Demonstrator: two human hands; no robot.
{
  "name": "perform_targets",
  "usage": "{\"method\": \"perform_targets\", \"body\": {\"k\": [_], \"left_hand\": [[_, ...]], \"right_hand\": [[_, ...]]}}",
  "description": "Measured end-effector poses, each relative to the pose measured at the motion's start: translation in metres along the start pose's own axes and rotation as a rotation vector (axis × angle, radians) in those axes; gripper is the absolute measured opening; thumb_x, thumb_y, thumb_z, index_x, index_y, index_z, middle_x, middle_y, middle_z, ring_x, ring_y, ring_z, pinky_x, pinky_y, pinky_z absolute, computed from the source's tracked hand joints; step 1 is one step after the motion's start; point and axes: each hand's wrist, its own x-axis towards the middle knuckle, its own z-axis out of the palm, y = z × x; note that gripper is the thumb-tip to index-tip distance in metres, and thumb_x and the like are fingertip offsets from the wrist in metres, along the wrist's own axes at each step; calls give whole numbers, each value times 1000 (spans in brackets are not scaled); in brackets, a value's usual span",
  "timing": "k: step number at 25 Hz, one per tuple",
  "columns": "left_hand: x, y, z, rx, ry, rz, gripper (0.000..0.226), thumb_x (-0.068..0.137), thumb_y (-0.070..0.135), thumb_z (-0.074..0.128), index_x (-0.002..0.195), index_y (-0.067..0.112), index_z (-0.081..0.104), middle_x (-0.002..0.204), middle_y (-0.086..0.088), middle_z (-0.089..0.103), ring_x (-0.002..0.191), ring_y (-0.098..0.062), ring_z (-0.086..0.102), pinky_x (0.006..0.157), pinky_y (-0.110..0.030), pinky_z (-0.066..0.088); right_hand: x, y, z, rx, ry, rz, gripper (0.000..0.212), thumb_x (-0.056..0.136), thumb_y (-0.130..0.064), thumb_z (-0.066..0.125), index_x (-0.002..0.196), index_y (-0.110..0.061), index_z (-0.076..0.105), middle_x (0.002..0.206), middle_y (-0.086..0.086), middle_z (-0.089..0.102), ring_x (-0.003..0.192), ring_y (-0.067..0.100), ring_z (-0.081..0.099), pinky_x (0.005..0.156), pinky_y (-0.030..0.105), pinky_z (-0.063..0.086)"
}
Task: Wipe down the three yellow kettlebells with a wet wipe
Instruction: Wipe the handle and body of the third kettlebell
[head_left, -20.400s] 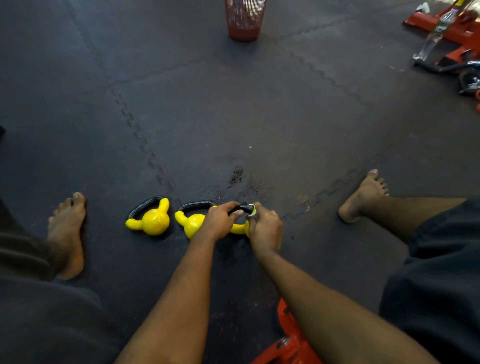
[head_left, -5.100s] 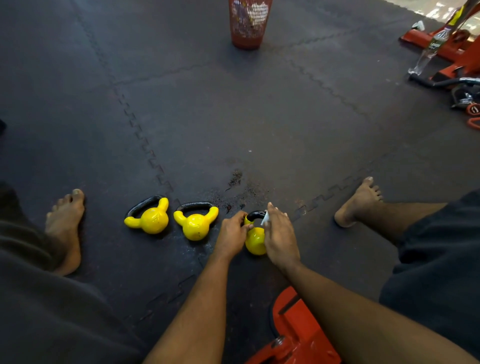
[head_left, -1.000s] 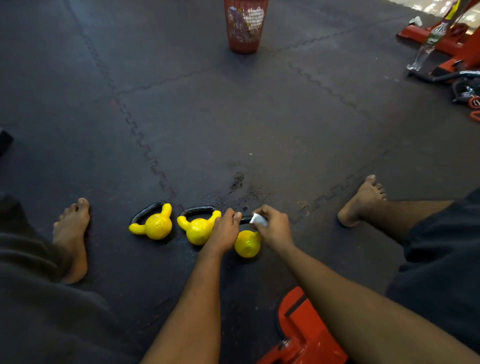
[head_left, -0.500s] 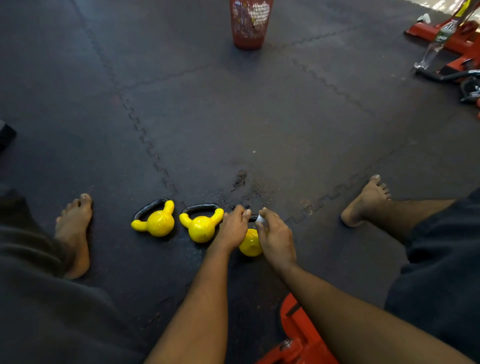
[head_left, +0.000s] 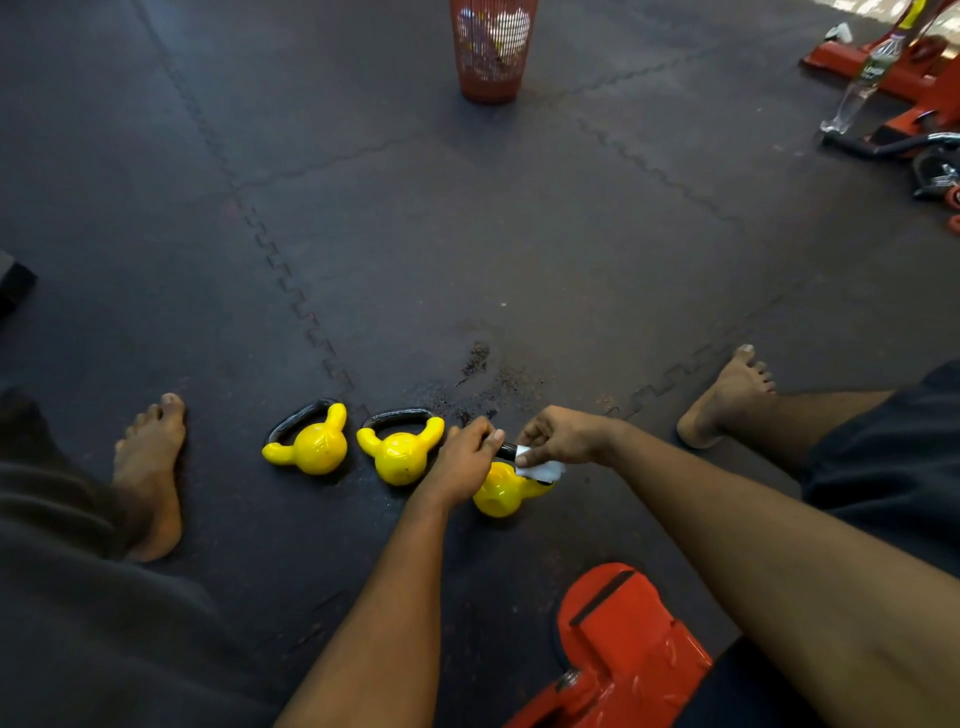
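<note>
On the dark gym mat, the left hand (head_left: 465, 460) grips the rightmost kettlebell's (head_left: 501, 491) black handle while the right hand (head_left: 563, 435) pinches a white wet wipe (head_left: 540, 470) against it. Tipped over, it could roll if the grip slackens.

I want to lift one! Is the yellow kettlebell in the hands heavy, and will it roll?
Likely heavy for its size: the kettlebell looks like solid painted metal. Its round body looks tipped, so it might roll if the left hand lets go. Glossy paint under the wet wipe may be slippery.
</note>
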Motion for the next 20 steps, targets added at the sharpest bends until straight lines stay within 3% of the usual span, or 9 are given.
{"method": "perform_targets", "body": {"k": [2, 5, 8, 10, 13, 17, 19, 20], "left_hand": [[2, 2, 2, 27, 22, -6, 26, 97, 43, 39, 77, 27, 44, 85, -11, 56, 88, -30, 50, 76, -43, 43], [5, 0, 2, -8, 84, -14, 29, 99, 39, 38, 81, 18, 46, 85, -13, 58, 89, -36, 52, 78, -50, 45], [5, 1, 2, -28, 100, -33, 30, 101, 36, 37, 84, 13, 48, 87, -15, 58, 88, -37, 53, 77, -52, 45], [3, 2, 3, -16, 106, -16, 29, 100, 40, 36, 79, 21, 45, 85, -12, 57, 89, -36, 53, 77, -52, 46], [6, 0, 6, -21, 136, -26, 30, 99, 41, 35, 76, 23, 40, 85, -14, 57, 88, -38, 53, 76, -52, 45], [8, 3, 6, -24, 89, -9, 29, 98, 40, 39, 76, 21, 42, 85, -15, 58, 89, -38, 53, 77, -51, 45], [6, 2, 5, -50, 90, -12, 31, 96, 44, 40, 76, 21, 43, 83, -15, 57, 89, -38, 53, 77, -51, 46], [5, 3, 5, -66, 97, -20, 31, 96, 43, 40, 76, 20, 44, 83, -17, 57, 88, -39, 54, 77, -50, 46]], "right_hand": [[-3, -2, 4, -81, 92, 3, 26, 81, -29, 76, 98, -9, 74, 92, 8, 74, 82, 19, 66, 75, 37, 55], [-6, -18, 22, -342, 399, -6, 18, 78, -27, 74, 89, -12, 72, 79, 10, 68, 73, 25, 61, 62, 32, 45], [-9, -25, 65, -500, 697, 38, 8, 89, -16, 59, 95, -12, 62, 90, 13, 67, 83, 34, 63, 59, 35, 37], [-10, -20, 84, -523, 802, 29, 4, 92, -11, 53, 94, -12, 57, 92, 10, 67, 83, 33, 64, 58, 33, 31], [0, -14, 57, -406, 671, 65, 6, 84, -18, 64, 89, -16, 63, 86, 10, 68, 80, 32, 62, 58, 31, 33], [9, 7, 8, -112, 154, 8, 18, 78, -29, 77, 85, -14, 71, 77, 5, 64, 71, 16, 54, 61, 28, 39], [5, 18, 8, 174, 62, 14, 24, 79, -28, 78, 94, -11, 73, 83, 5, 67, 77, 13, 57, 70, 32, 45], [4, 18, 12, 234, 97, 7, 25, 80, -28, 77, 96, -10, 74, 83, 5, 68, 77, 13, 58, 70, 32, 46]]}}
